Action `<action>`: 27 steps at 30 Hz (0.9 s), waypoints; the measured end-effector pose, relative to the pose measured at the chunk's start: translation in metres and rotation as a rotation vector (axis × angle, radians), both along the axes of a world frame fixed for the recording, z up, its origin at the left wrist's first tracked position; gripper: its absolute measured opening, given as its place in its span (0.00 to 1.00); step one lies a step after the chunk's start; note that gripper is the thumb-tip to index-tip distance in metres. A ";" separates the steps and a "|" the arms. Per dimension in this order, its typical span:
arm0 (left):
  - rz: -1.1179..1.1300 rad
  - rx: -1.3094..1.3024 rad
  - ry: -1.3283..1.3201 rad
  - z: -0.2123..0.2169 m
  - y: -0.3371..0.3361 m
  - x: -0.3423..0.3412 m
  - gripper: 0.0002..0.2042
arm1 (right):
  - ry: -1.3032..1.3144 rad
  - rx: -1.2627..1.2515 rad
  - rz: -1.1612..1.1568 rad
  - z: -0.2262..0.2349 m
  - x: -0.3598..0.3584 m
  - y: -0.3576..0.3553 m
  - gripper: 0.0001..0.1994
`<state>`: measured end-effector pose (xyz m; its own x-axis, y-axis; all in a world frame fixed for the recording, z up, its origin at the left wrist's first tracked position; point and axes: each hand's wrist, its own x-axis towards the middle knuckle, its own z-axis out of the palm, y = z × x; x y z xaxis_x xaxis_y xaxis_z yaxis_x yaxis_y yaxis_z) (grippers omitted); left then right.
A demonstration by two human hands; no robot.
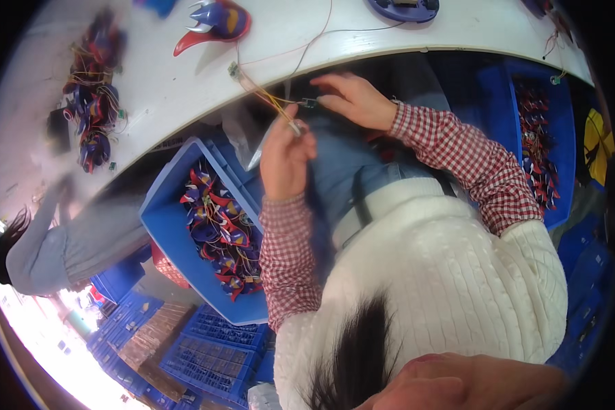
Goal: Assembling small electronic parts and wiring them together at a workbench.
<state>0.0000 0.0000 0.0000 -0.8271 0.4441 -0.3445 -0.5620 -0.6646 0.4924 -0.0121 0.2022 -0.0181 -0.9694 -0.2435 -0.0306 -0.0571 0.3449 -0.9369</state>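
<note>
A purple disc [404, 9] at one o'clock is cut off; a blue bin [165, 195] of red-and-purple parts [222, 232] sits at eight, a second bin [562, 137] near three; the left hand [285, 160] pinches yellow wires [273, 100]; the right hand [357, 101] holds thumb and forefinger apart, a small circuit board [308, 103] at its nine o'clock, contact unclear.

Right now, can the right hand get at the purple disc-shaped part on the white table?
Probably yes: the right hand looks open, just short of the white table's near edge, and only a thin dark wire shows on the way to the purple disc-shaped part.
</note>
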 end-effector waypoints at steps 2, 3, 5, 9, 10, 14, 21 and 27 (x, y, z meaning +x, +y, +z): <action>0.015 -0.242 0.103 0.011 0.005 0.003 0.23 | 0.103 -0.024 -0.033 0.020 0.009 -0.009 0.09; 0.021 -0.364 0.157 0.014 0.006 0.003 0.22 | 0.157 -0.037 -0.052 0.026 0.010 -0.013 0.07; 0.027 -0.489 0.213 0.017 0.010 0.005 0.22 | 0.213 -0.053 -0.071 0.029 0.009 -0.019 0.06; 0.025 -0.770 0.384 0.023 0.017 0.010 0.21 | 0.244 0.016 0.002 0.029 0.006 -0.028 0.04; -0.026 -0.854 0.359 0.027 0.015 0.008 0.20 | 0.249 0.012 -0.002 0.030 0.004 -0.027 0.04; 0.233 -1.549 0.887 0.037 -0.011 -0.031 0.20 | -0.001 -0.186 -0.003 0.034 -0.002 -0.019 0.05; 0.090 -1.831 1.292 0.035 -0.030 -0.117 0.13 | -0.132 -0.228 0.016 0.033 -0.008 -0.022 0.05; -0.111 -1.473 1.045 0.038 -0.043 -0.134 0.12 | -0.299 -0.410 -0.003 0.031 -0.008 -0.020 0.06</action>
